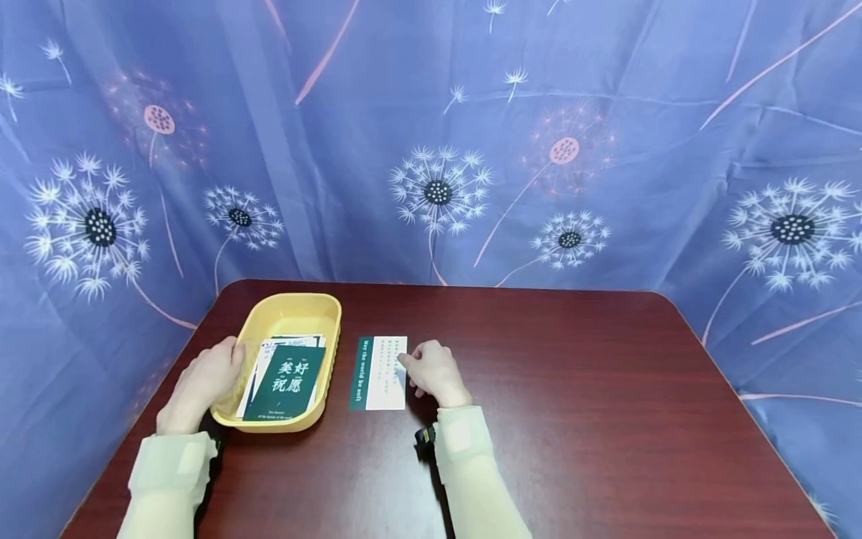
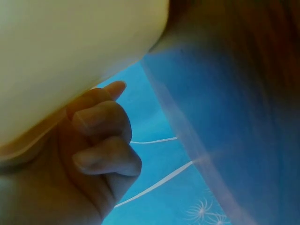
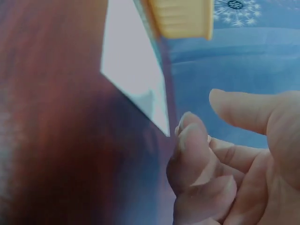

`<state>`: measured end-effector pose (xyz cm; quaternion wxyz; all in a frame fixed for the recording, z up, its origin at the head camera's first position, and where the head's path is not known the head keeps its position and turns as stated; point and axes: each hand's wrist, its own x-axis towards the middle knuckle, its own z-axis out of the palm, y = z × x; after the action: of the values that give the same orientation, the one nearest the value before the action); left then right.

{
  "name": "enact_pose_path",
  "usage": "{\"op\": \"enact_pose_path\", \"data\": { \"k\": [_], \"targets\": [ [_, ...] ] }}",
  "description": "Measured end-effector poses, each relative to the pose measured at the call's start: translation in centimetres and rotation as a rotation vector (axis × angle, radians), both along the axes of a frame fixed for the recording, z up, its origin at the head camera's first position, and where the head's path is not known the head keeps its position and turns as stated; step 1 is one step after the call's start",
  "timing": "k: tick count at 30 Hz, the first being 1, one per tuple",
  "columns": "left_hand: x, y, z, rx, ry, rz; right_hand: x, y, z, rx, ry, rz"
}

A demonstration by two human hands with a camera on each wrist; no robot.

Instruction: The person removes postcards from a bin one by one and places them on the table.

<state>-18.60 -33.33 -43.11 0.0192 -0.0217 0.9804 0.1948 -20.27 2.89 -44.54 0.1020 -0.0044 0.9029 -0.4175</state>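
Observation:
A yellow plastic basket (image 1: 315,303) stands at the left of the table, with several cards inside. On top of them lies a green card (image 1: 286,382) with white Chinese characters. My left hand (image 1: 205,378) holds the basket's left rim; in the left wrist view its fingers (image 2: 110,154) are curled against the pale basket wall (image 2: 70,42). To the basket's right, a green-and-white card (image 1: 379,373) printed "May the world be soft" lies flat. At that card's right edge is my right hand (image 1: 436,370); the right wrist view shows its thumb (image 3: 243,110) apart from the loosely bent fingers, near the card's corner.
The dark red-brown table (image 1: 592,419) extends far to the right of both hands. A blue curtain (image 1: 377,135) with dandelion prints hangs behind the table and along its sides.

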Motion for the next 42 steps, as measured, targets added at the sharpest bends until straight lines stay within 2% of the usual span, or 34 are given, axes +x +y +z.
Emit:
{"op": "enact_pose_path", "data": {
  "k": [2,7,15,19,23,29,33,38,42],
  "targets": [
    [-0.2,0.1,0.1,-0.003,0.011,-0.003,0.0,0.1,0.6,0.006,0.012,-0.001],
    [-0.1,0.1,0.2,-0.001,-0.02,0.001,0.3,0.0,1.6,0.055,0.04,0.013],
    [0.1,0.0,0.3,-0.002,-0.025,-0.007,1.5,-1.1,3.1,0.06,0.211,0.049],
    [0.1,-0.1,0.2,0.0,-0.028,-0.007,2.3,-2.5,3.7,0.04,0.296,0.107],
    [0.2,-0.1,0.1,0.008,-0.019,-0.01,2.7,-4.4,4.2,0.081,0.357,0.19],
    [0.2,-0.2,0.2,0.01,0.003,-0.016,2.4,-7.8,5.1,0.218,0.51,0.312],
    [0.2,-0.3,0.2,0.006,0.0,-0.019,2.1,-10.5,5.0,0.36,0.561,0.395],
    [0.3,-0.2,0.2,0.009,0.022,-0.018,1.2,-13.7,4.3,0.516,0.573,0.469],
    [0.3,-0.1,0.2,0.018,0.014,-0.015,0.6,-15.5,3.5,0.637,0.518,0.47]
  ]
}}
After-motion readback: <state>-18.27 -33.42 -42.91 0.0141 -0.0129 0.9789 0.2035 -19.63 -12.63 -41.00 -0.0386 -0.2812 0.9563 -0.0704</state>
